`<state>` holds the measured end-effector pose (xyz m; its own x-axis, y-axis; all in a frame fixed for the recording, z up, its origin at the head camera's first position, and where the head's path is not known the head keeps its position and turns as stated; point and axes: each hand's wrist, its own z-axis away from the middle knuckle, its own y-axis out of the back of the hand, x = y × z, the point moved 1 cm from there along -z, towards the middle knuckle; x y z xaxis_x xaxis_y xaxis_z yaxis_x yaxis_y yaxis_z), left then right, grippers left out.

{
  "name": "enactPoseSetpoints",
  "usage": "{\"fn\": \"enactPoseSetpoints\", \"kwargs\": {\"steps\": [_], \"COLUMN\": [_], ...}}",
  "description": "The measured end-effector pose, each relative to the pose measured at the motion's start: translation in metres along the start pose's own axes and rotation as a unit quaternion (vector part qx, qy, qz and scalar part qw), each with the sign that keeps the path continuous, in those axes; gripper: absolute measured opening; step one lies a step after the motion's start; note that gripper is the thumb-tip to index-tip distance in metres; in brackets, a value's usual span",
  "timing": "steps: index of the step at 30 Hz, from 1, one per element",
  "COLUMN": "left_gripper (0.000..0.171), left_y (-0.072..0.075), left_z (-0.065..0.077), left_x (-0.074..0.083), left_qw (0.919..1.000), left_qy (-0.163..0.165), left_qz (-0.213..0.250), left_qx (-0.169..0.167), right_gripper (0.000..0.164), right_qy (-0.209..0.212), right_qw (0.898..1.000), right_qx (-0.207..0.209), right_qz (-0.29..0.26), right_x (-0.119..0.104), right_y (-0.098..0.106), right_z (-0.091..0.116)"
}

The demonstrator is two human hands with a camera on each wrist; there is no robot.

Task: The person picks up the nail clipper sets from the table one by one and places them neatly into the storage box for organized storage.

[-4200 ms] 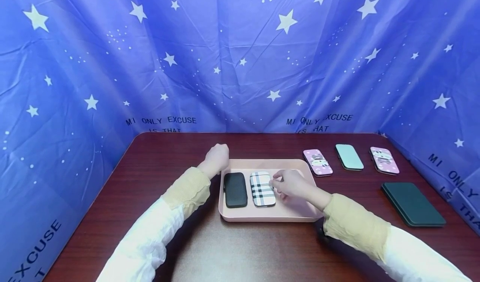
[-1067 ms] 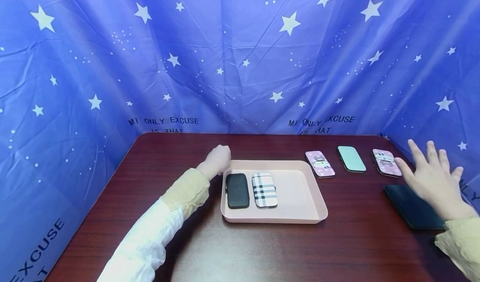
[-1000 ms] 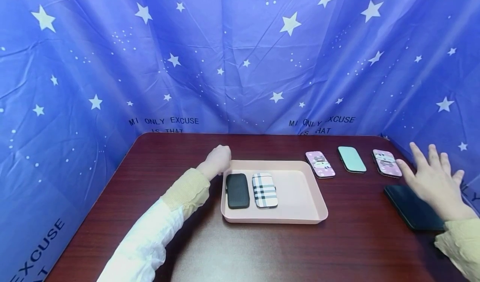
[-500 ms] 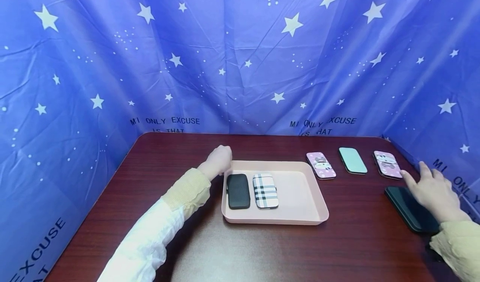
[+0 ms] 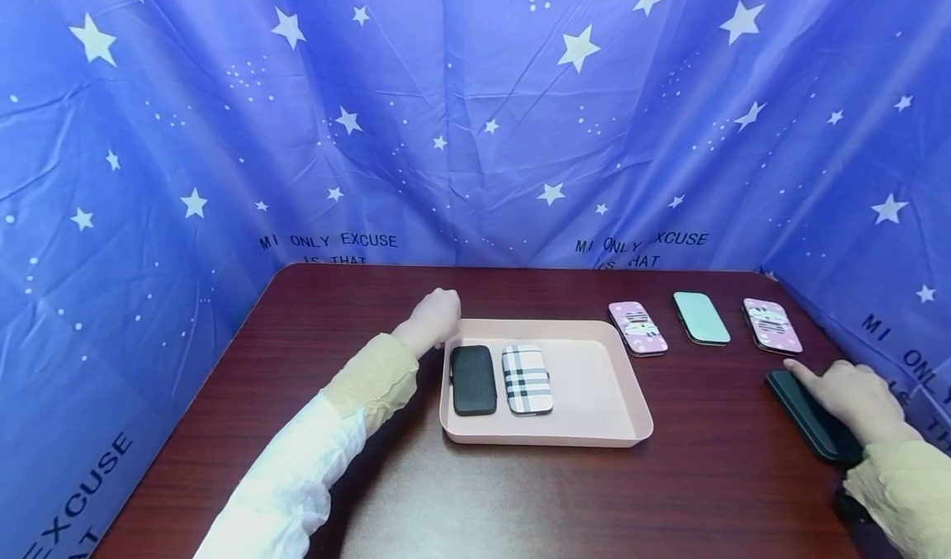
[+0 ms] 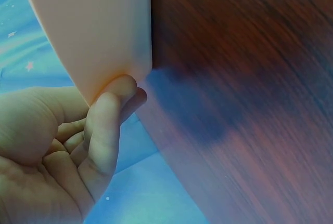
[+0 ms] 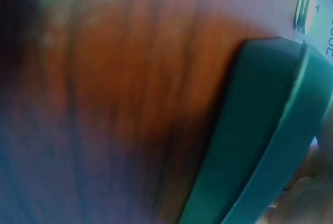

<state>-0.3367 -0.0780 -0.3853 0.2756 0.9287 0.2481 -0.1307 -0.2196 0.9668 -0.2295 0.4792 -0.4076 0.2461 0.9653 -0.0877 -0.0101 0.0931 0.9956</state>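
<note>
My left hand (image 5: pixel 431 319) pinches the far left corner of a pale pink tray (image 5: pixel 587 381); the left wrist view shows thumb and fingertips on the tray's wall (image 6: pixel 99 26). Inside the tray lie a black textured case (image 5: pixel 473 381) and, to its right, a plaid case (image 5: pixel 527 380). At the table's right side my right hand (image 5: pixel 854 398) grips a dark green flat case (image 5: pixel 806 414), thumb along its far edge and fingers bent over its right side. Its right part is hidden under the hand. The right wrist view shows the green case's side (image 7: pixel 250 120) close up.
Behind the green case, a pink patterned case (image 5: pixel 637 329), a mint case (image 5: pixel 702 318) and another pink patterned case (image 5: pixel 773 326) lie in a row. A blue star-printed curtain (image 5: pixel 475 113) surrounds the dark wooden table (image 5: pixel 520 493) at the back and sides.
The right hand has left the plaid case in the tray and moved right to the green case. Its spread fingers have lowered and bent onto that case. The left hand stays at the tray's corner.
</note>
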Motion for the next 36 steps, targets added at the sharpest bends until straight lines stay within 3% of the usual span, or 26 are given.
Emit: {"fn": "enactPoseSetpoints", "kwargs": {"steps": [4,11,17,30,36], "left_gripper": [0.026,0.025,0.025,0.028,0.029], "left_y": [0.0,-0.001,0.0,0.004,0.005], "left_z": [0.0,0.0,0.0,0.002,0.002], "left_x": [0.0,-0.001,-0.001,0.001,0.001], "left_qw": [1.0,1.0,1.0,0.9999,0.9999], "left_qy": [0.001,0.001,0.0,0.007,0.008], "left_qz": [0.002,-0.003,-0.003,-0.003,-0.01], "left_qx": [-0.001,-0.002,-0.002,-0.007,-0.006], "right_gripper": [0.098,0.108,0.104,0.104,0.104], "right_qy": [-0.011,-0.069,-0.039,-0.034,-0.038], "right_qw": [0.999,0.994,0.996,0.995,0.997], "right_qx": [-0.034,-0.089,-0.081,-0.088,-0.066], "right_qz": [0.0,0.007,-0.012,-0.009,-0.027], "right_x": [0.001,0.002,0.01,0.008,0.005], "right_y": [0.003,0.003,0.001,0.006,0.009], "right_z": [-0.003,-0.005,-0.005,-0.005,-0.002]}}
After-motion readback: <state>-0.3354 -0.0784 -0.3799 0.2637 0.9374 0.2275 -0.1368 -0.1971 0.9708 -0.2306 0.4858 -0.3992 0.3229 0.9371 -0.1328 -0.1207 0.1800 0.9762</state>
